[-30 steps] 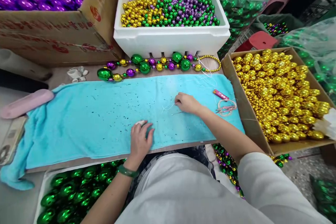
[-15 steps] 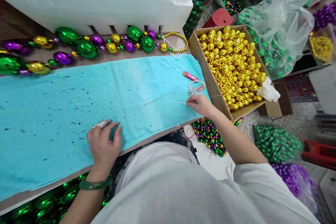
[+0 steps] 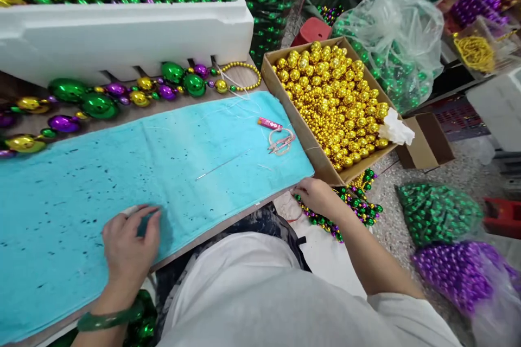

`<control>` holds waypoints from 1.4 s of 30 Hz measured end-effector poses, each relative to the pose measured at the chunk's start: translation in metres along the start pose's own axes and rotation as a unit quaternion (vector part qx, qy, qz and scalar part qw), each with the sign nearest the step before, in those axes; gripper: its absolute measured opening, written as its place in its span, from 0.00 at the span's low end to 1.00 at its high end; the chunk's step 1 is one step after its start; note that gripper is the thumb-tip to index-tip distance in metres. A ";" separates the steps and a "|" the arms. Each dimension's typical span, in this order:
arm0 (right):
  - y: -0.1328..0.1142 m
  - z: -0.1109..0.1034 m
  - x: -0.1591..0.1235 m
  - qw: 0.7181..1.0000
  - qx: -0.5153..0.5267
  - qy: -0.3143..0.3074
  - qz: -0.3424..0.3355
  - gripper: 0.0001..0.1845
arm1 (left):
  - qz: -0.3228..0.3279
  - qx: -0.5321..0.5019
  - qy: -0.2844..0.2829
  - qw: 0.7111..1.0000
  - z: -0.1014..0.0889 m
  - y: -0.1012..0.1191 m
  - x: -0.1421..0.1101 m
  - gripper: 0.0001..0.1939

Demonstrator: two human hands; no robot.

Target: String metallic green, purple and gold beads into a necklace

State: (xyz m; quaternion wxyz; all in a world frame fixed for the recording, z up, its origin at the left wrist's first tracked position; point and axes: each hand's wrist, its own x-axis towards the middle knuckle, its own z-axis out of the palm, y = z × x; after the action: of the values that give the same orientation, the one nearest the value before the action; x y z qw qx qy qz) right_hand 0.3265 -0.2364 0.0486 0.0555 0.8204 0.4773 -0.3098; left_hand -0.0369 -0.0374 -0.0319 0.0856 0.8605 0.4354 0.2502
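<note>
Resting the left hand (image 3: 132, 241) on the turquoise towel (image 3: 175, 184), with fingers loosely bent, thumb apart and no visible grip; wearing a green bangle (image 3: 109, 319) at the wrist. Extending the right hand (image 3: 316, 195) just past the towel's near right corner, beside colourful bead strands (image 3: 358, 209), with fingertips drawn together; impossible to make out whether pinching anything. On the towel, between the hands but farther in, a long needle (image 3: 223, 165); near it, a short white thread (image 3: 264, 167). Toward the far right corner, pink-handled scissors (image 3: 281, 143) beside a pink packet (image 3: 269, 123). Beyond the towel, a bead garland (image 3: 166, 91); rightward, a carton of gold beads (image 3: 331, 103).
</note>
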 end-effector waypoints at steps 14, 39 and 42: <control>-0.061 -0.074 0.107 0.965 -0.026 0.240 -0.100 0.17 | 0.096 -0.042 -0.091 0.990 0.013 0.061 0.093 0.13; -0.136 -0.070 0.116 0.966 -0.138 0.062 -0.210 0.12 | 0.082 -0.133 -0.067 0.985 0.000 0.100 0.106 0.11; -0.151 -0.081 0.113 0.967 -0.013 0.066 -0.247 0.08 | 0.030 -0.179 -0.025 0.983 -0.008 0.094 0.104 0.10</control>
State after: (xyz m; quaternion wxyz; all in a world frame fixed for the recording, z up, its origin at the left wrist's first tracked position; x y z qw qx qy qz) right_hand 0.2799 -0.0386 0.0810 -0.0439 0.6953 0.6714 -0.2526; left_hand 0.0771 -0.0122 0.0463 0.2416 0.8502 0.3551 0.3046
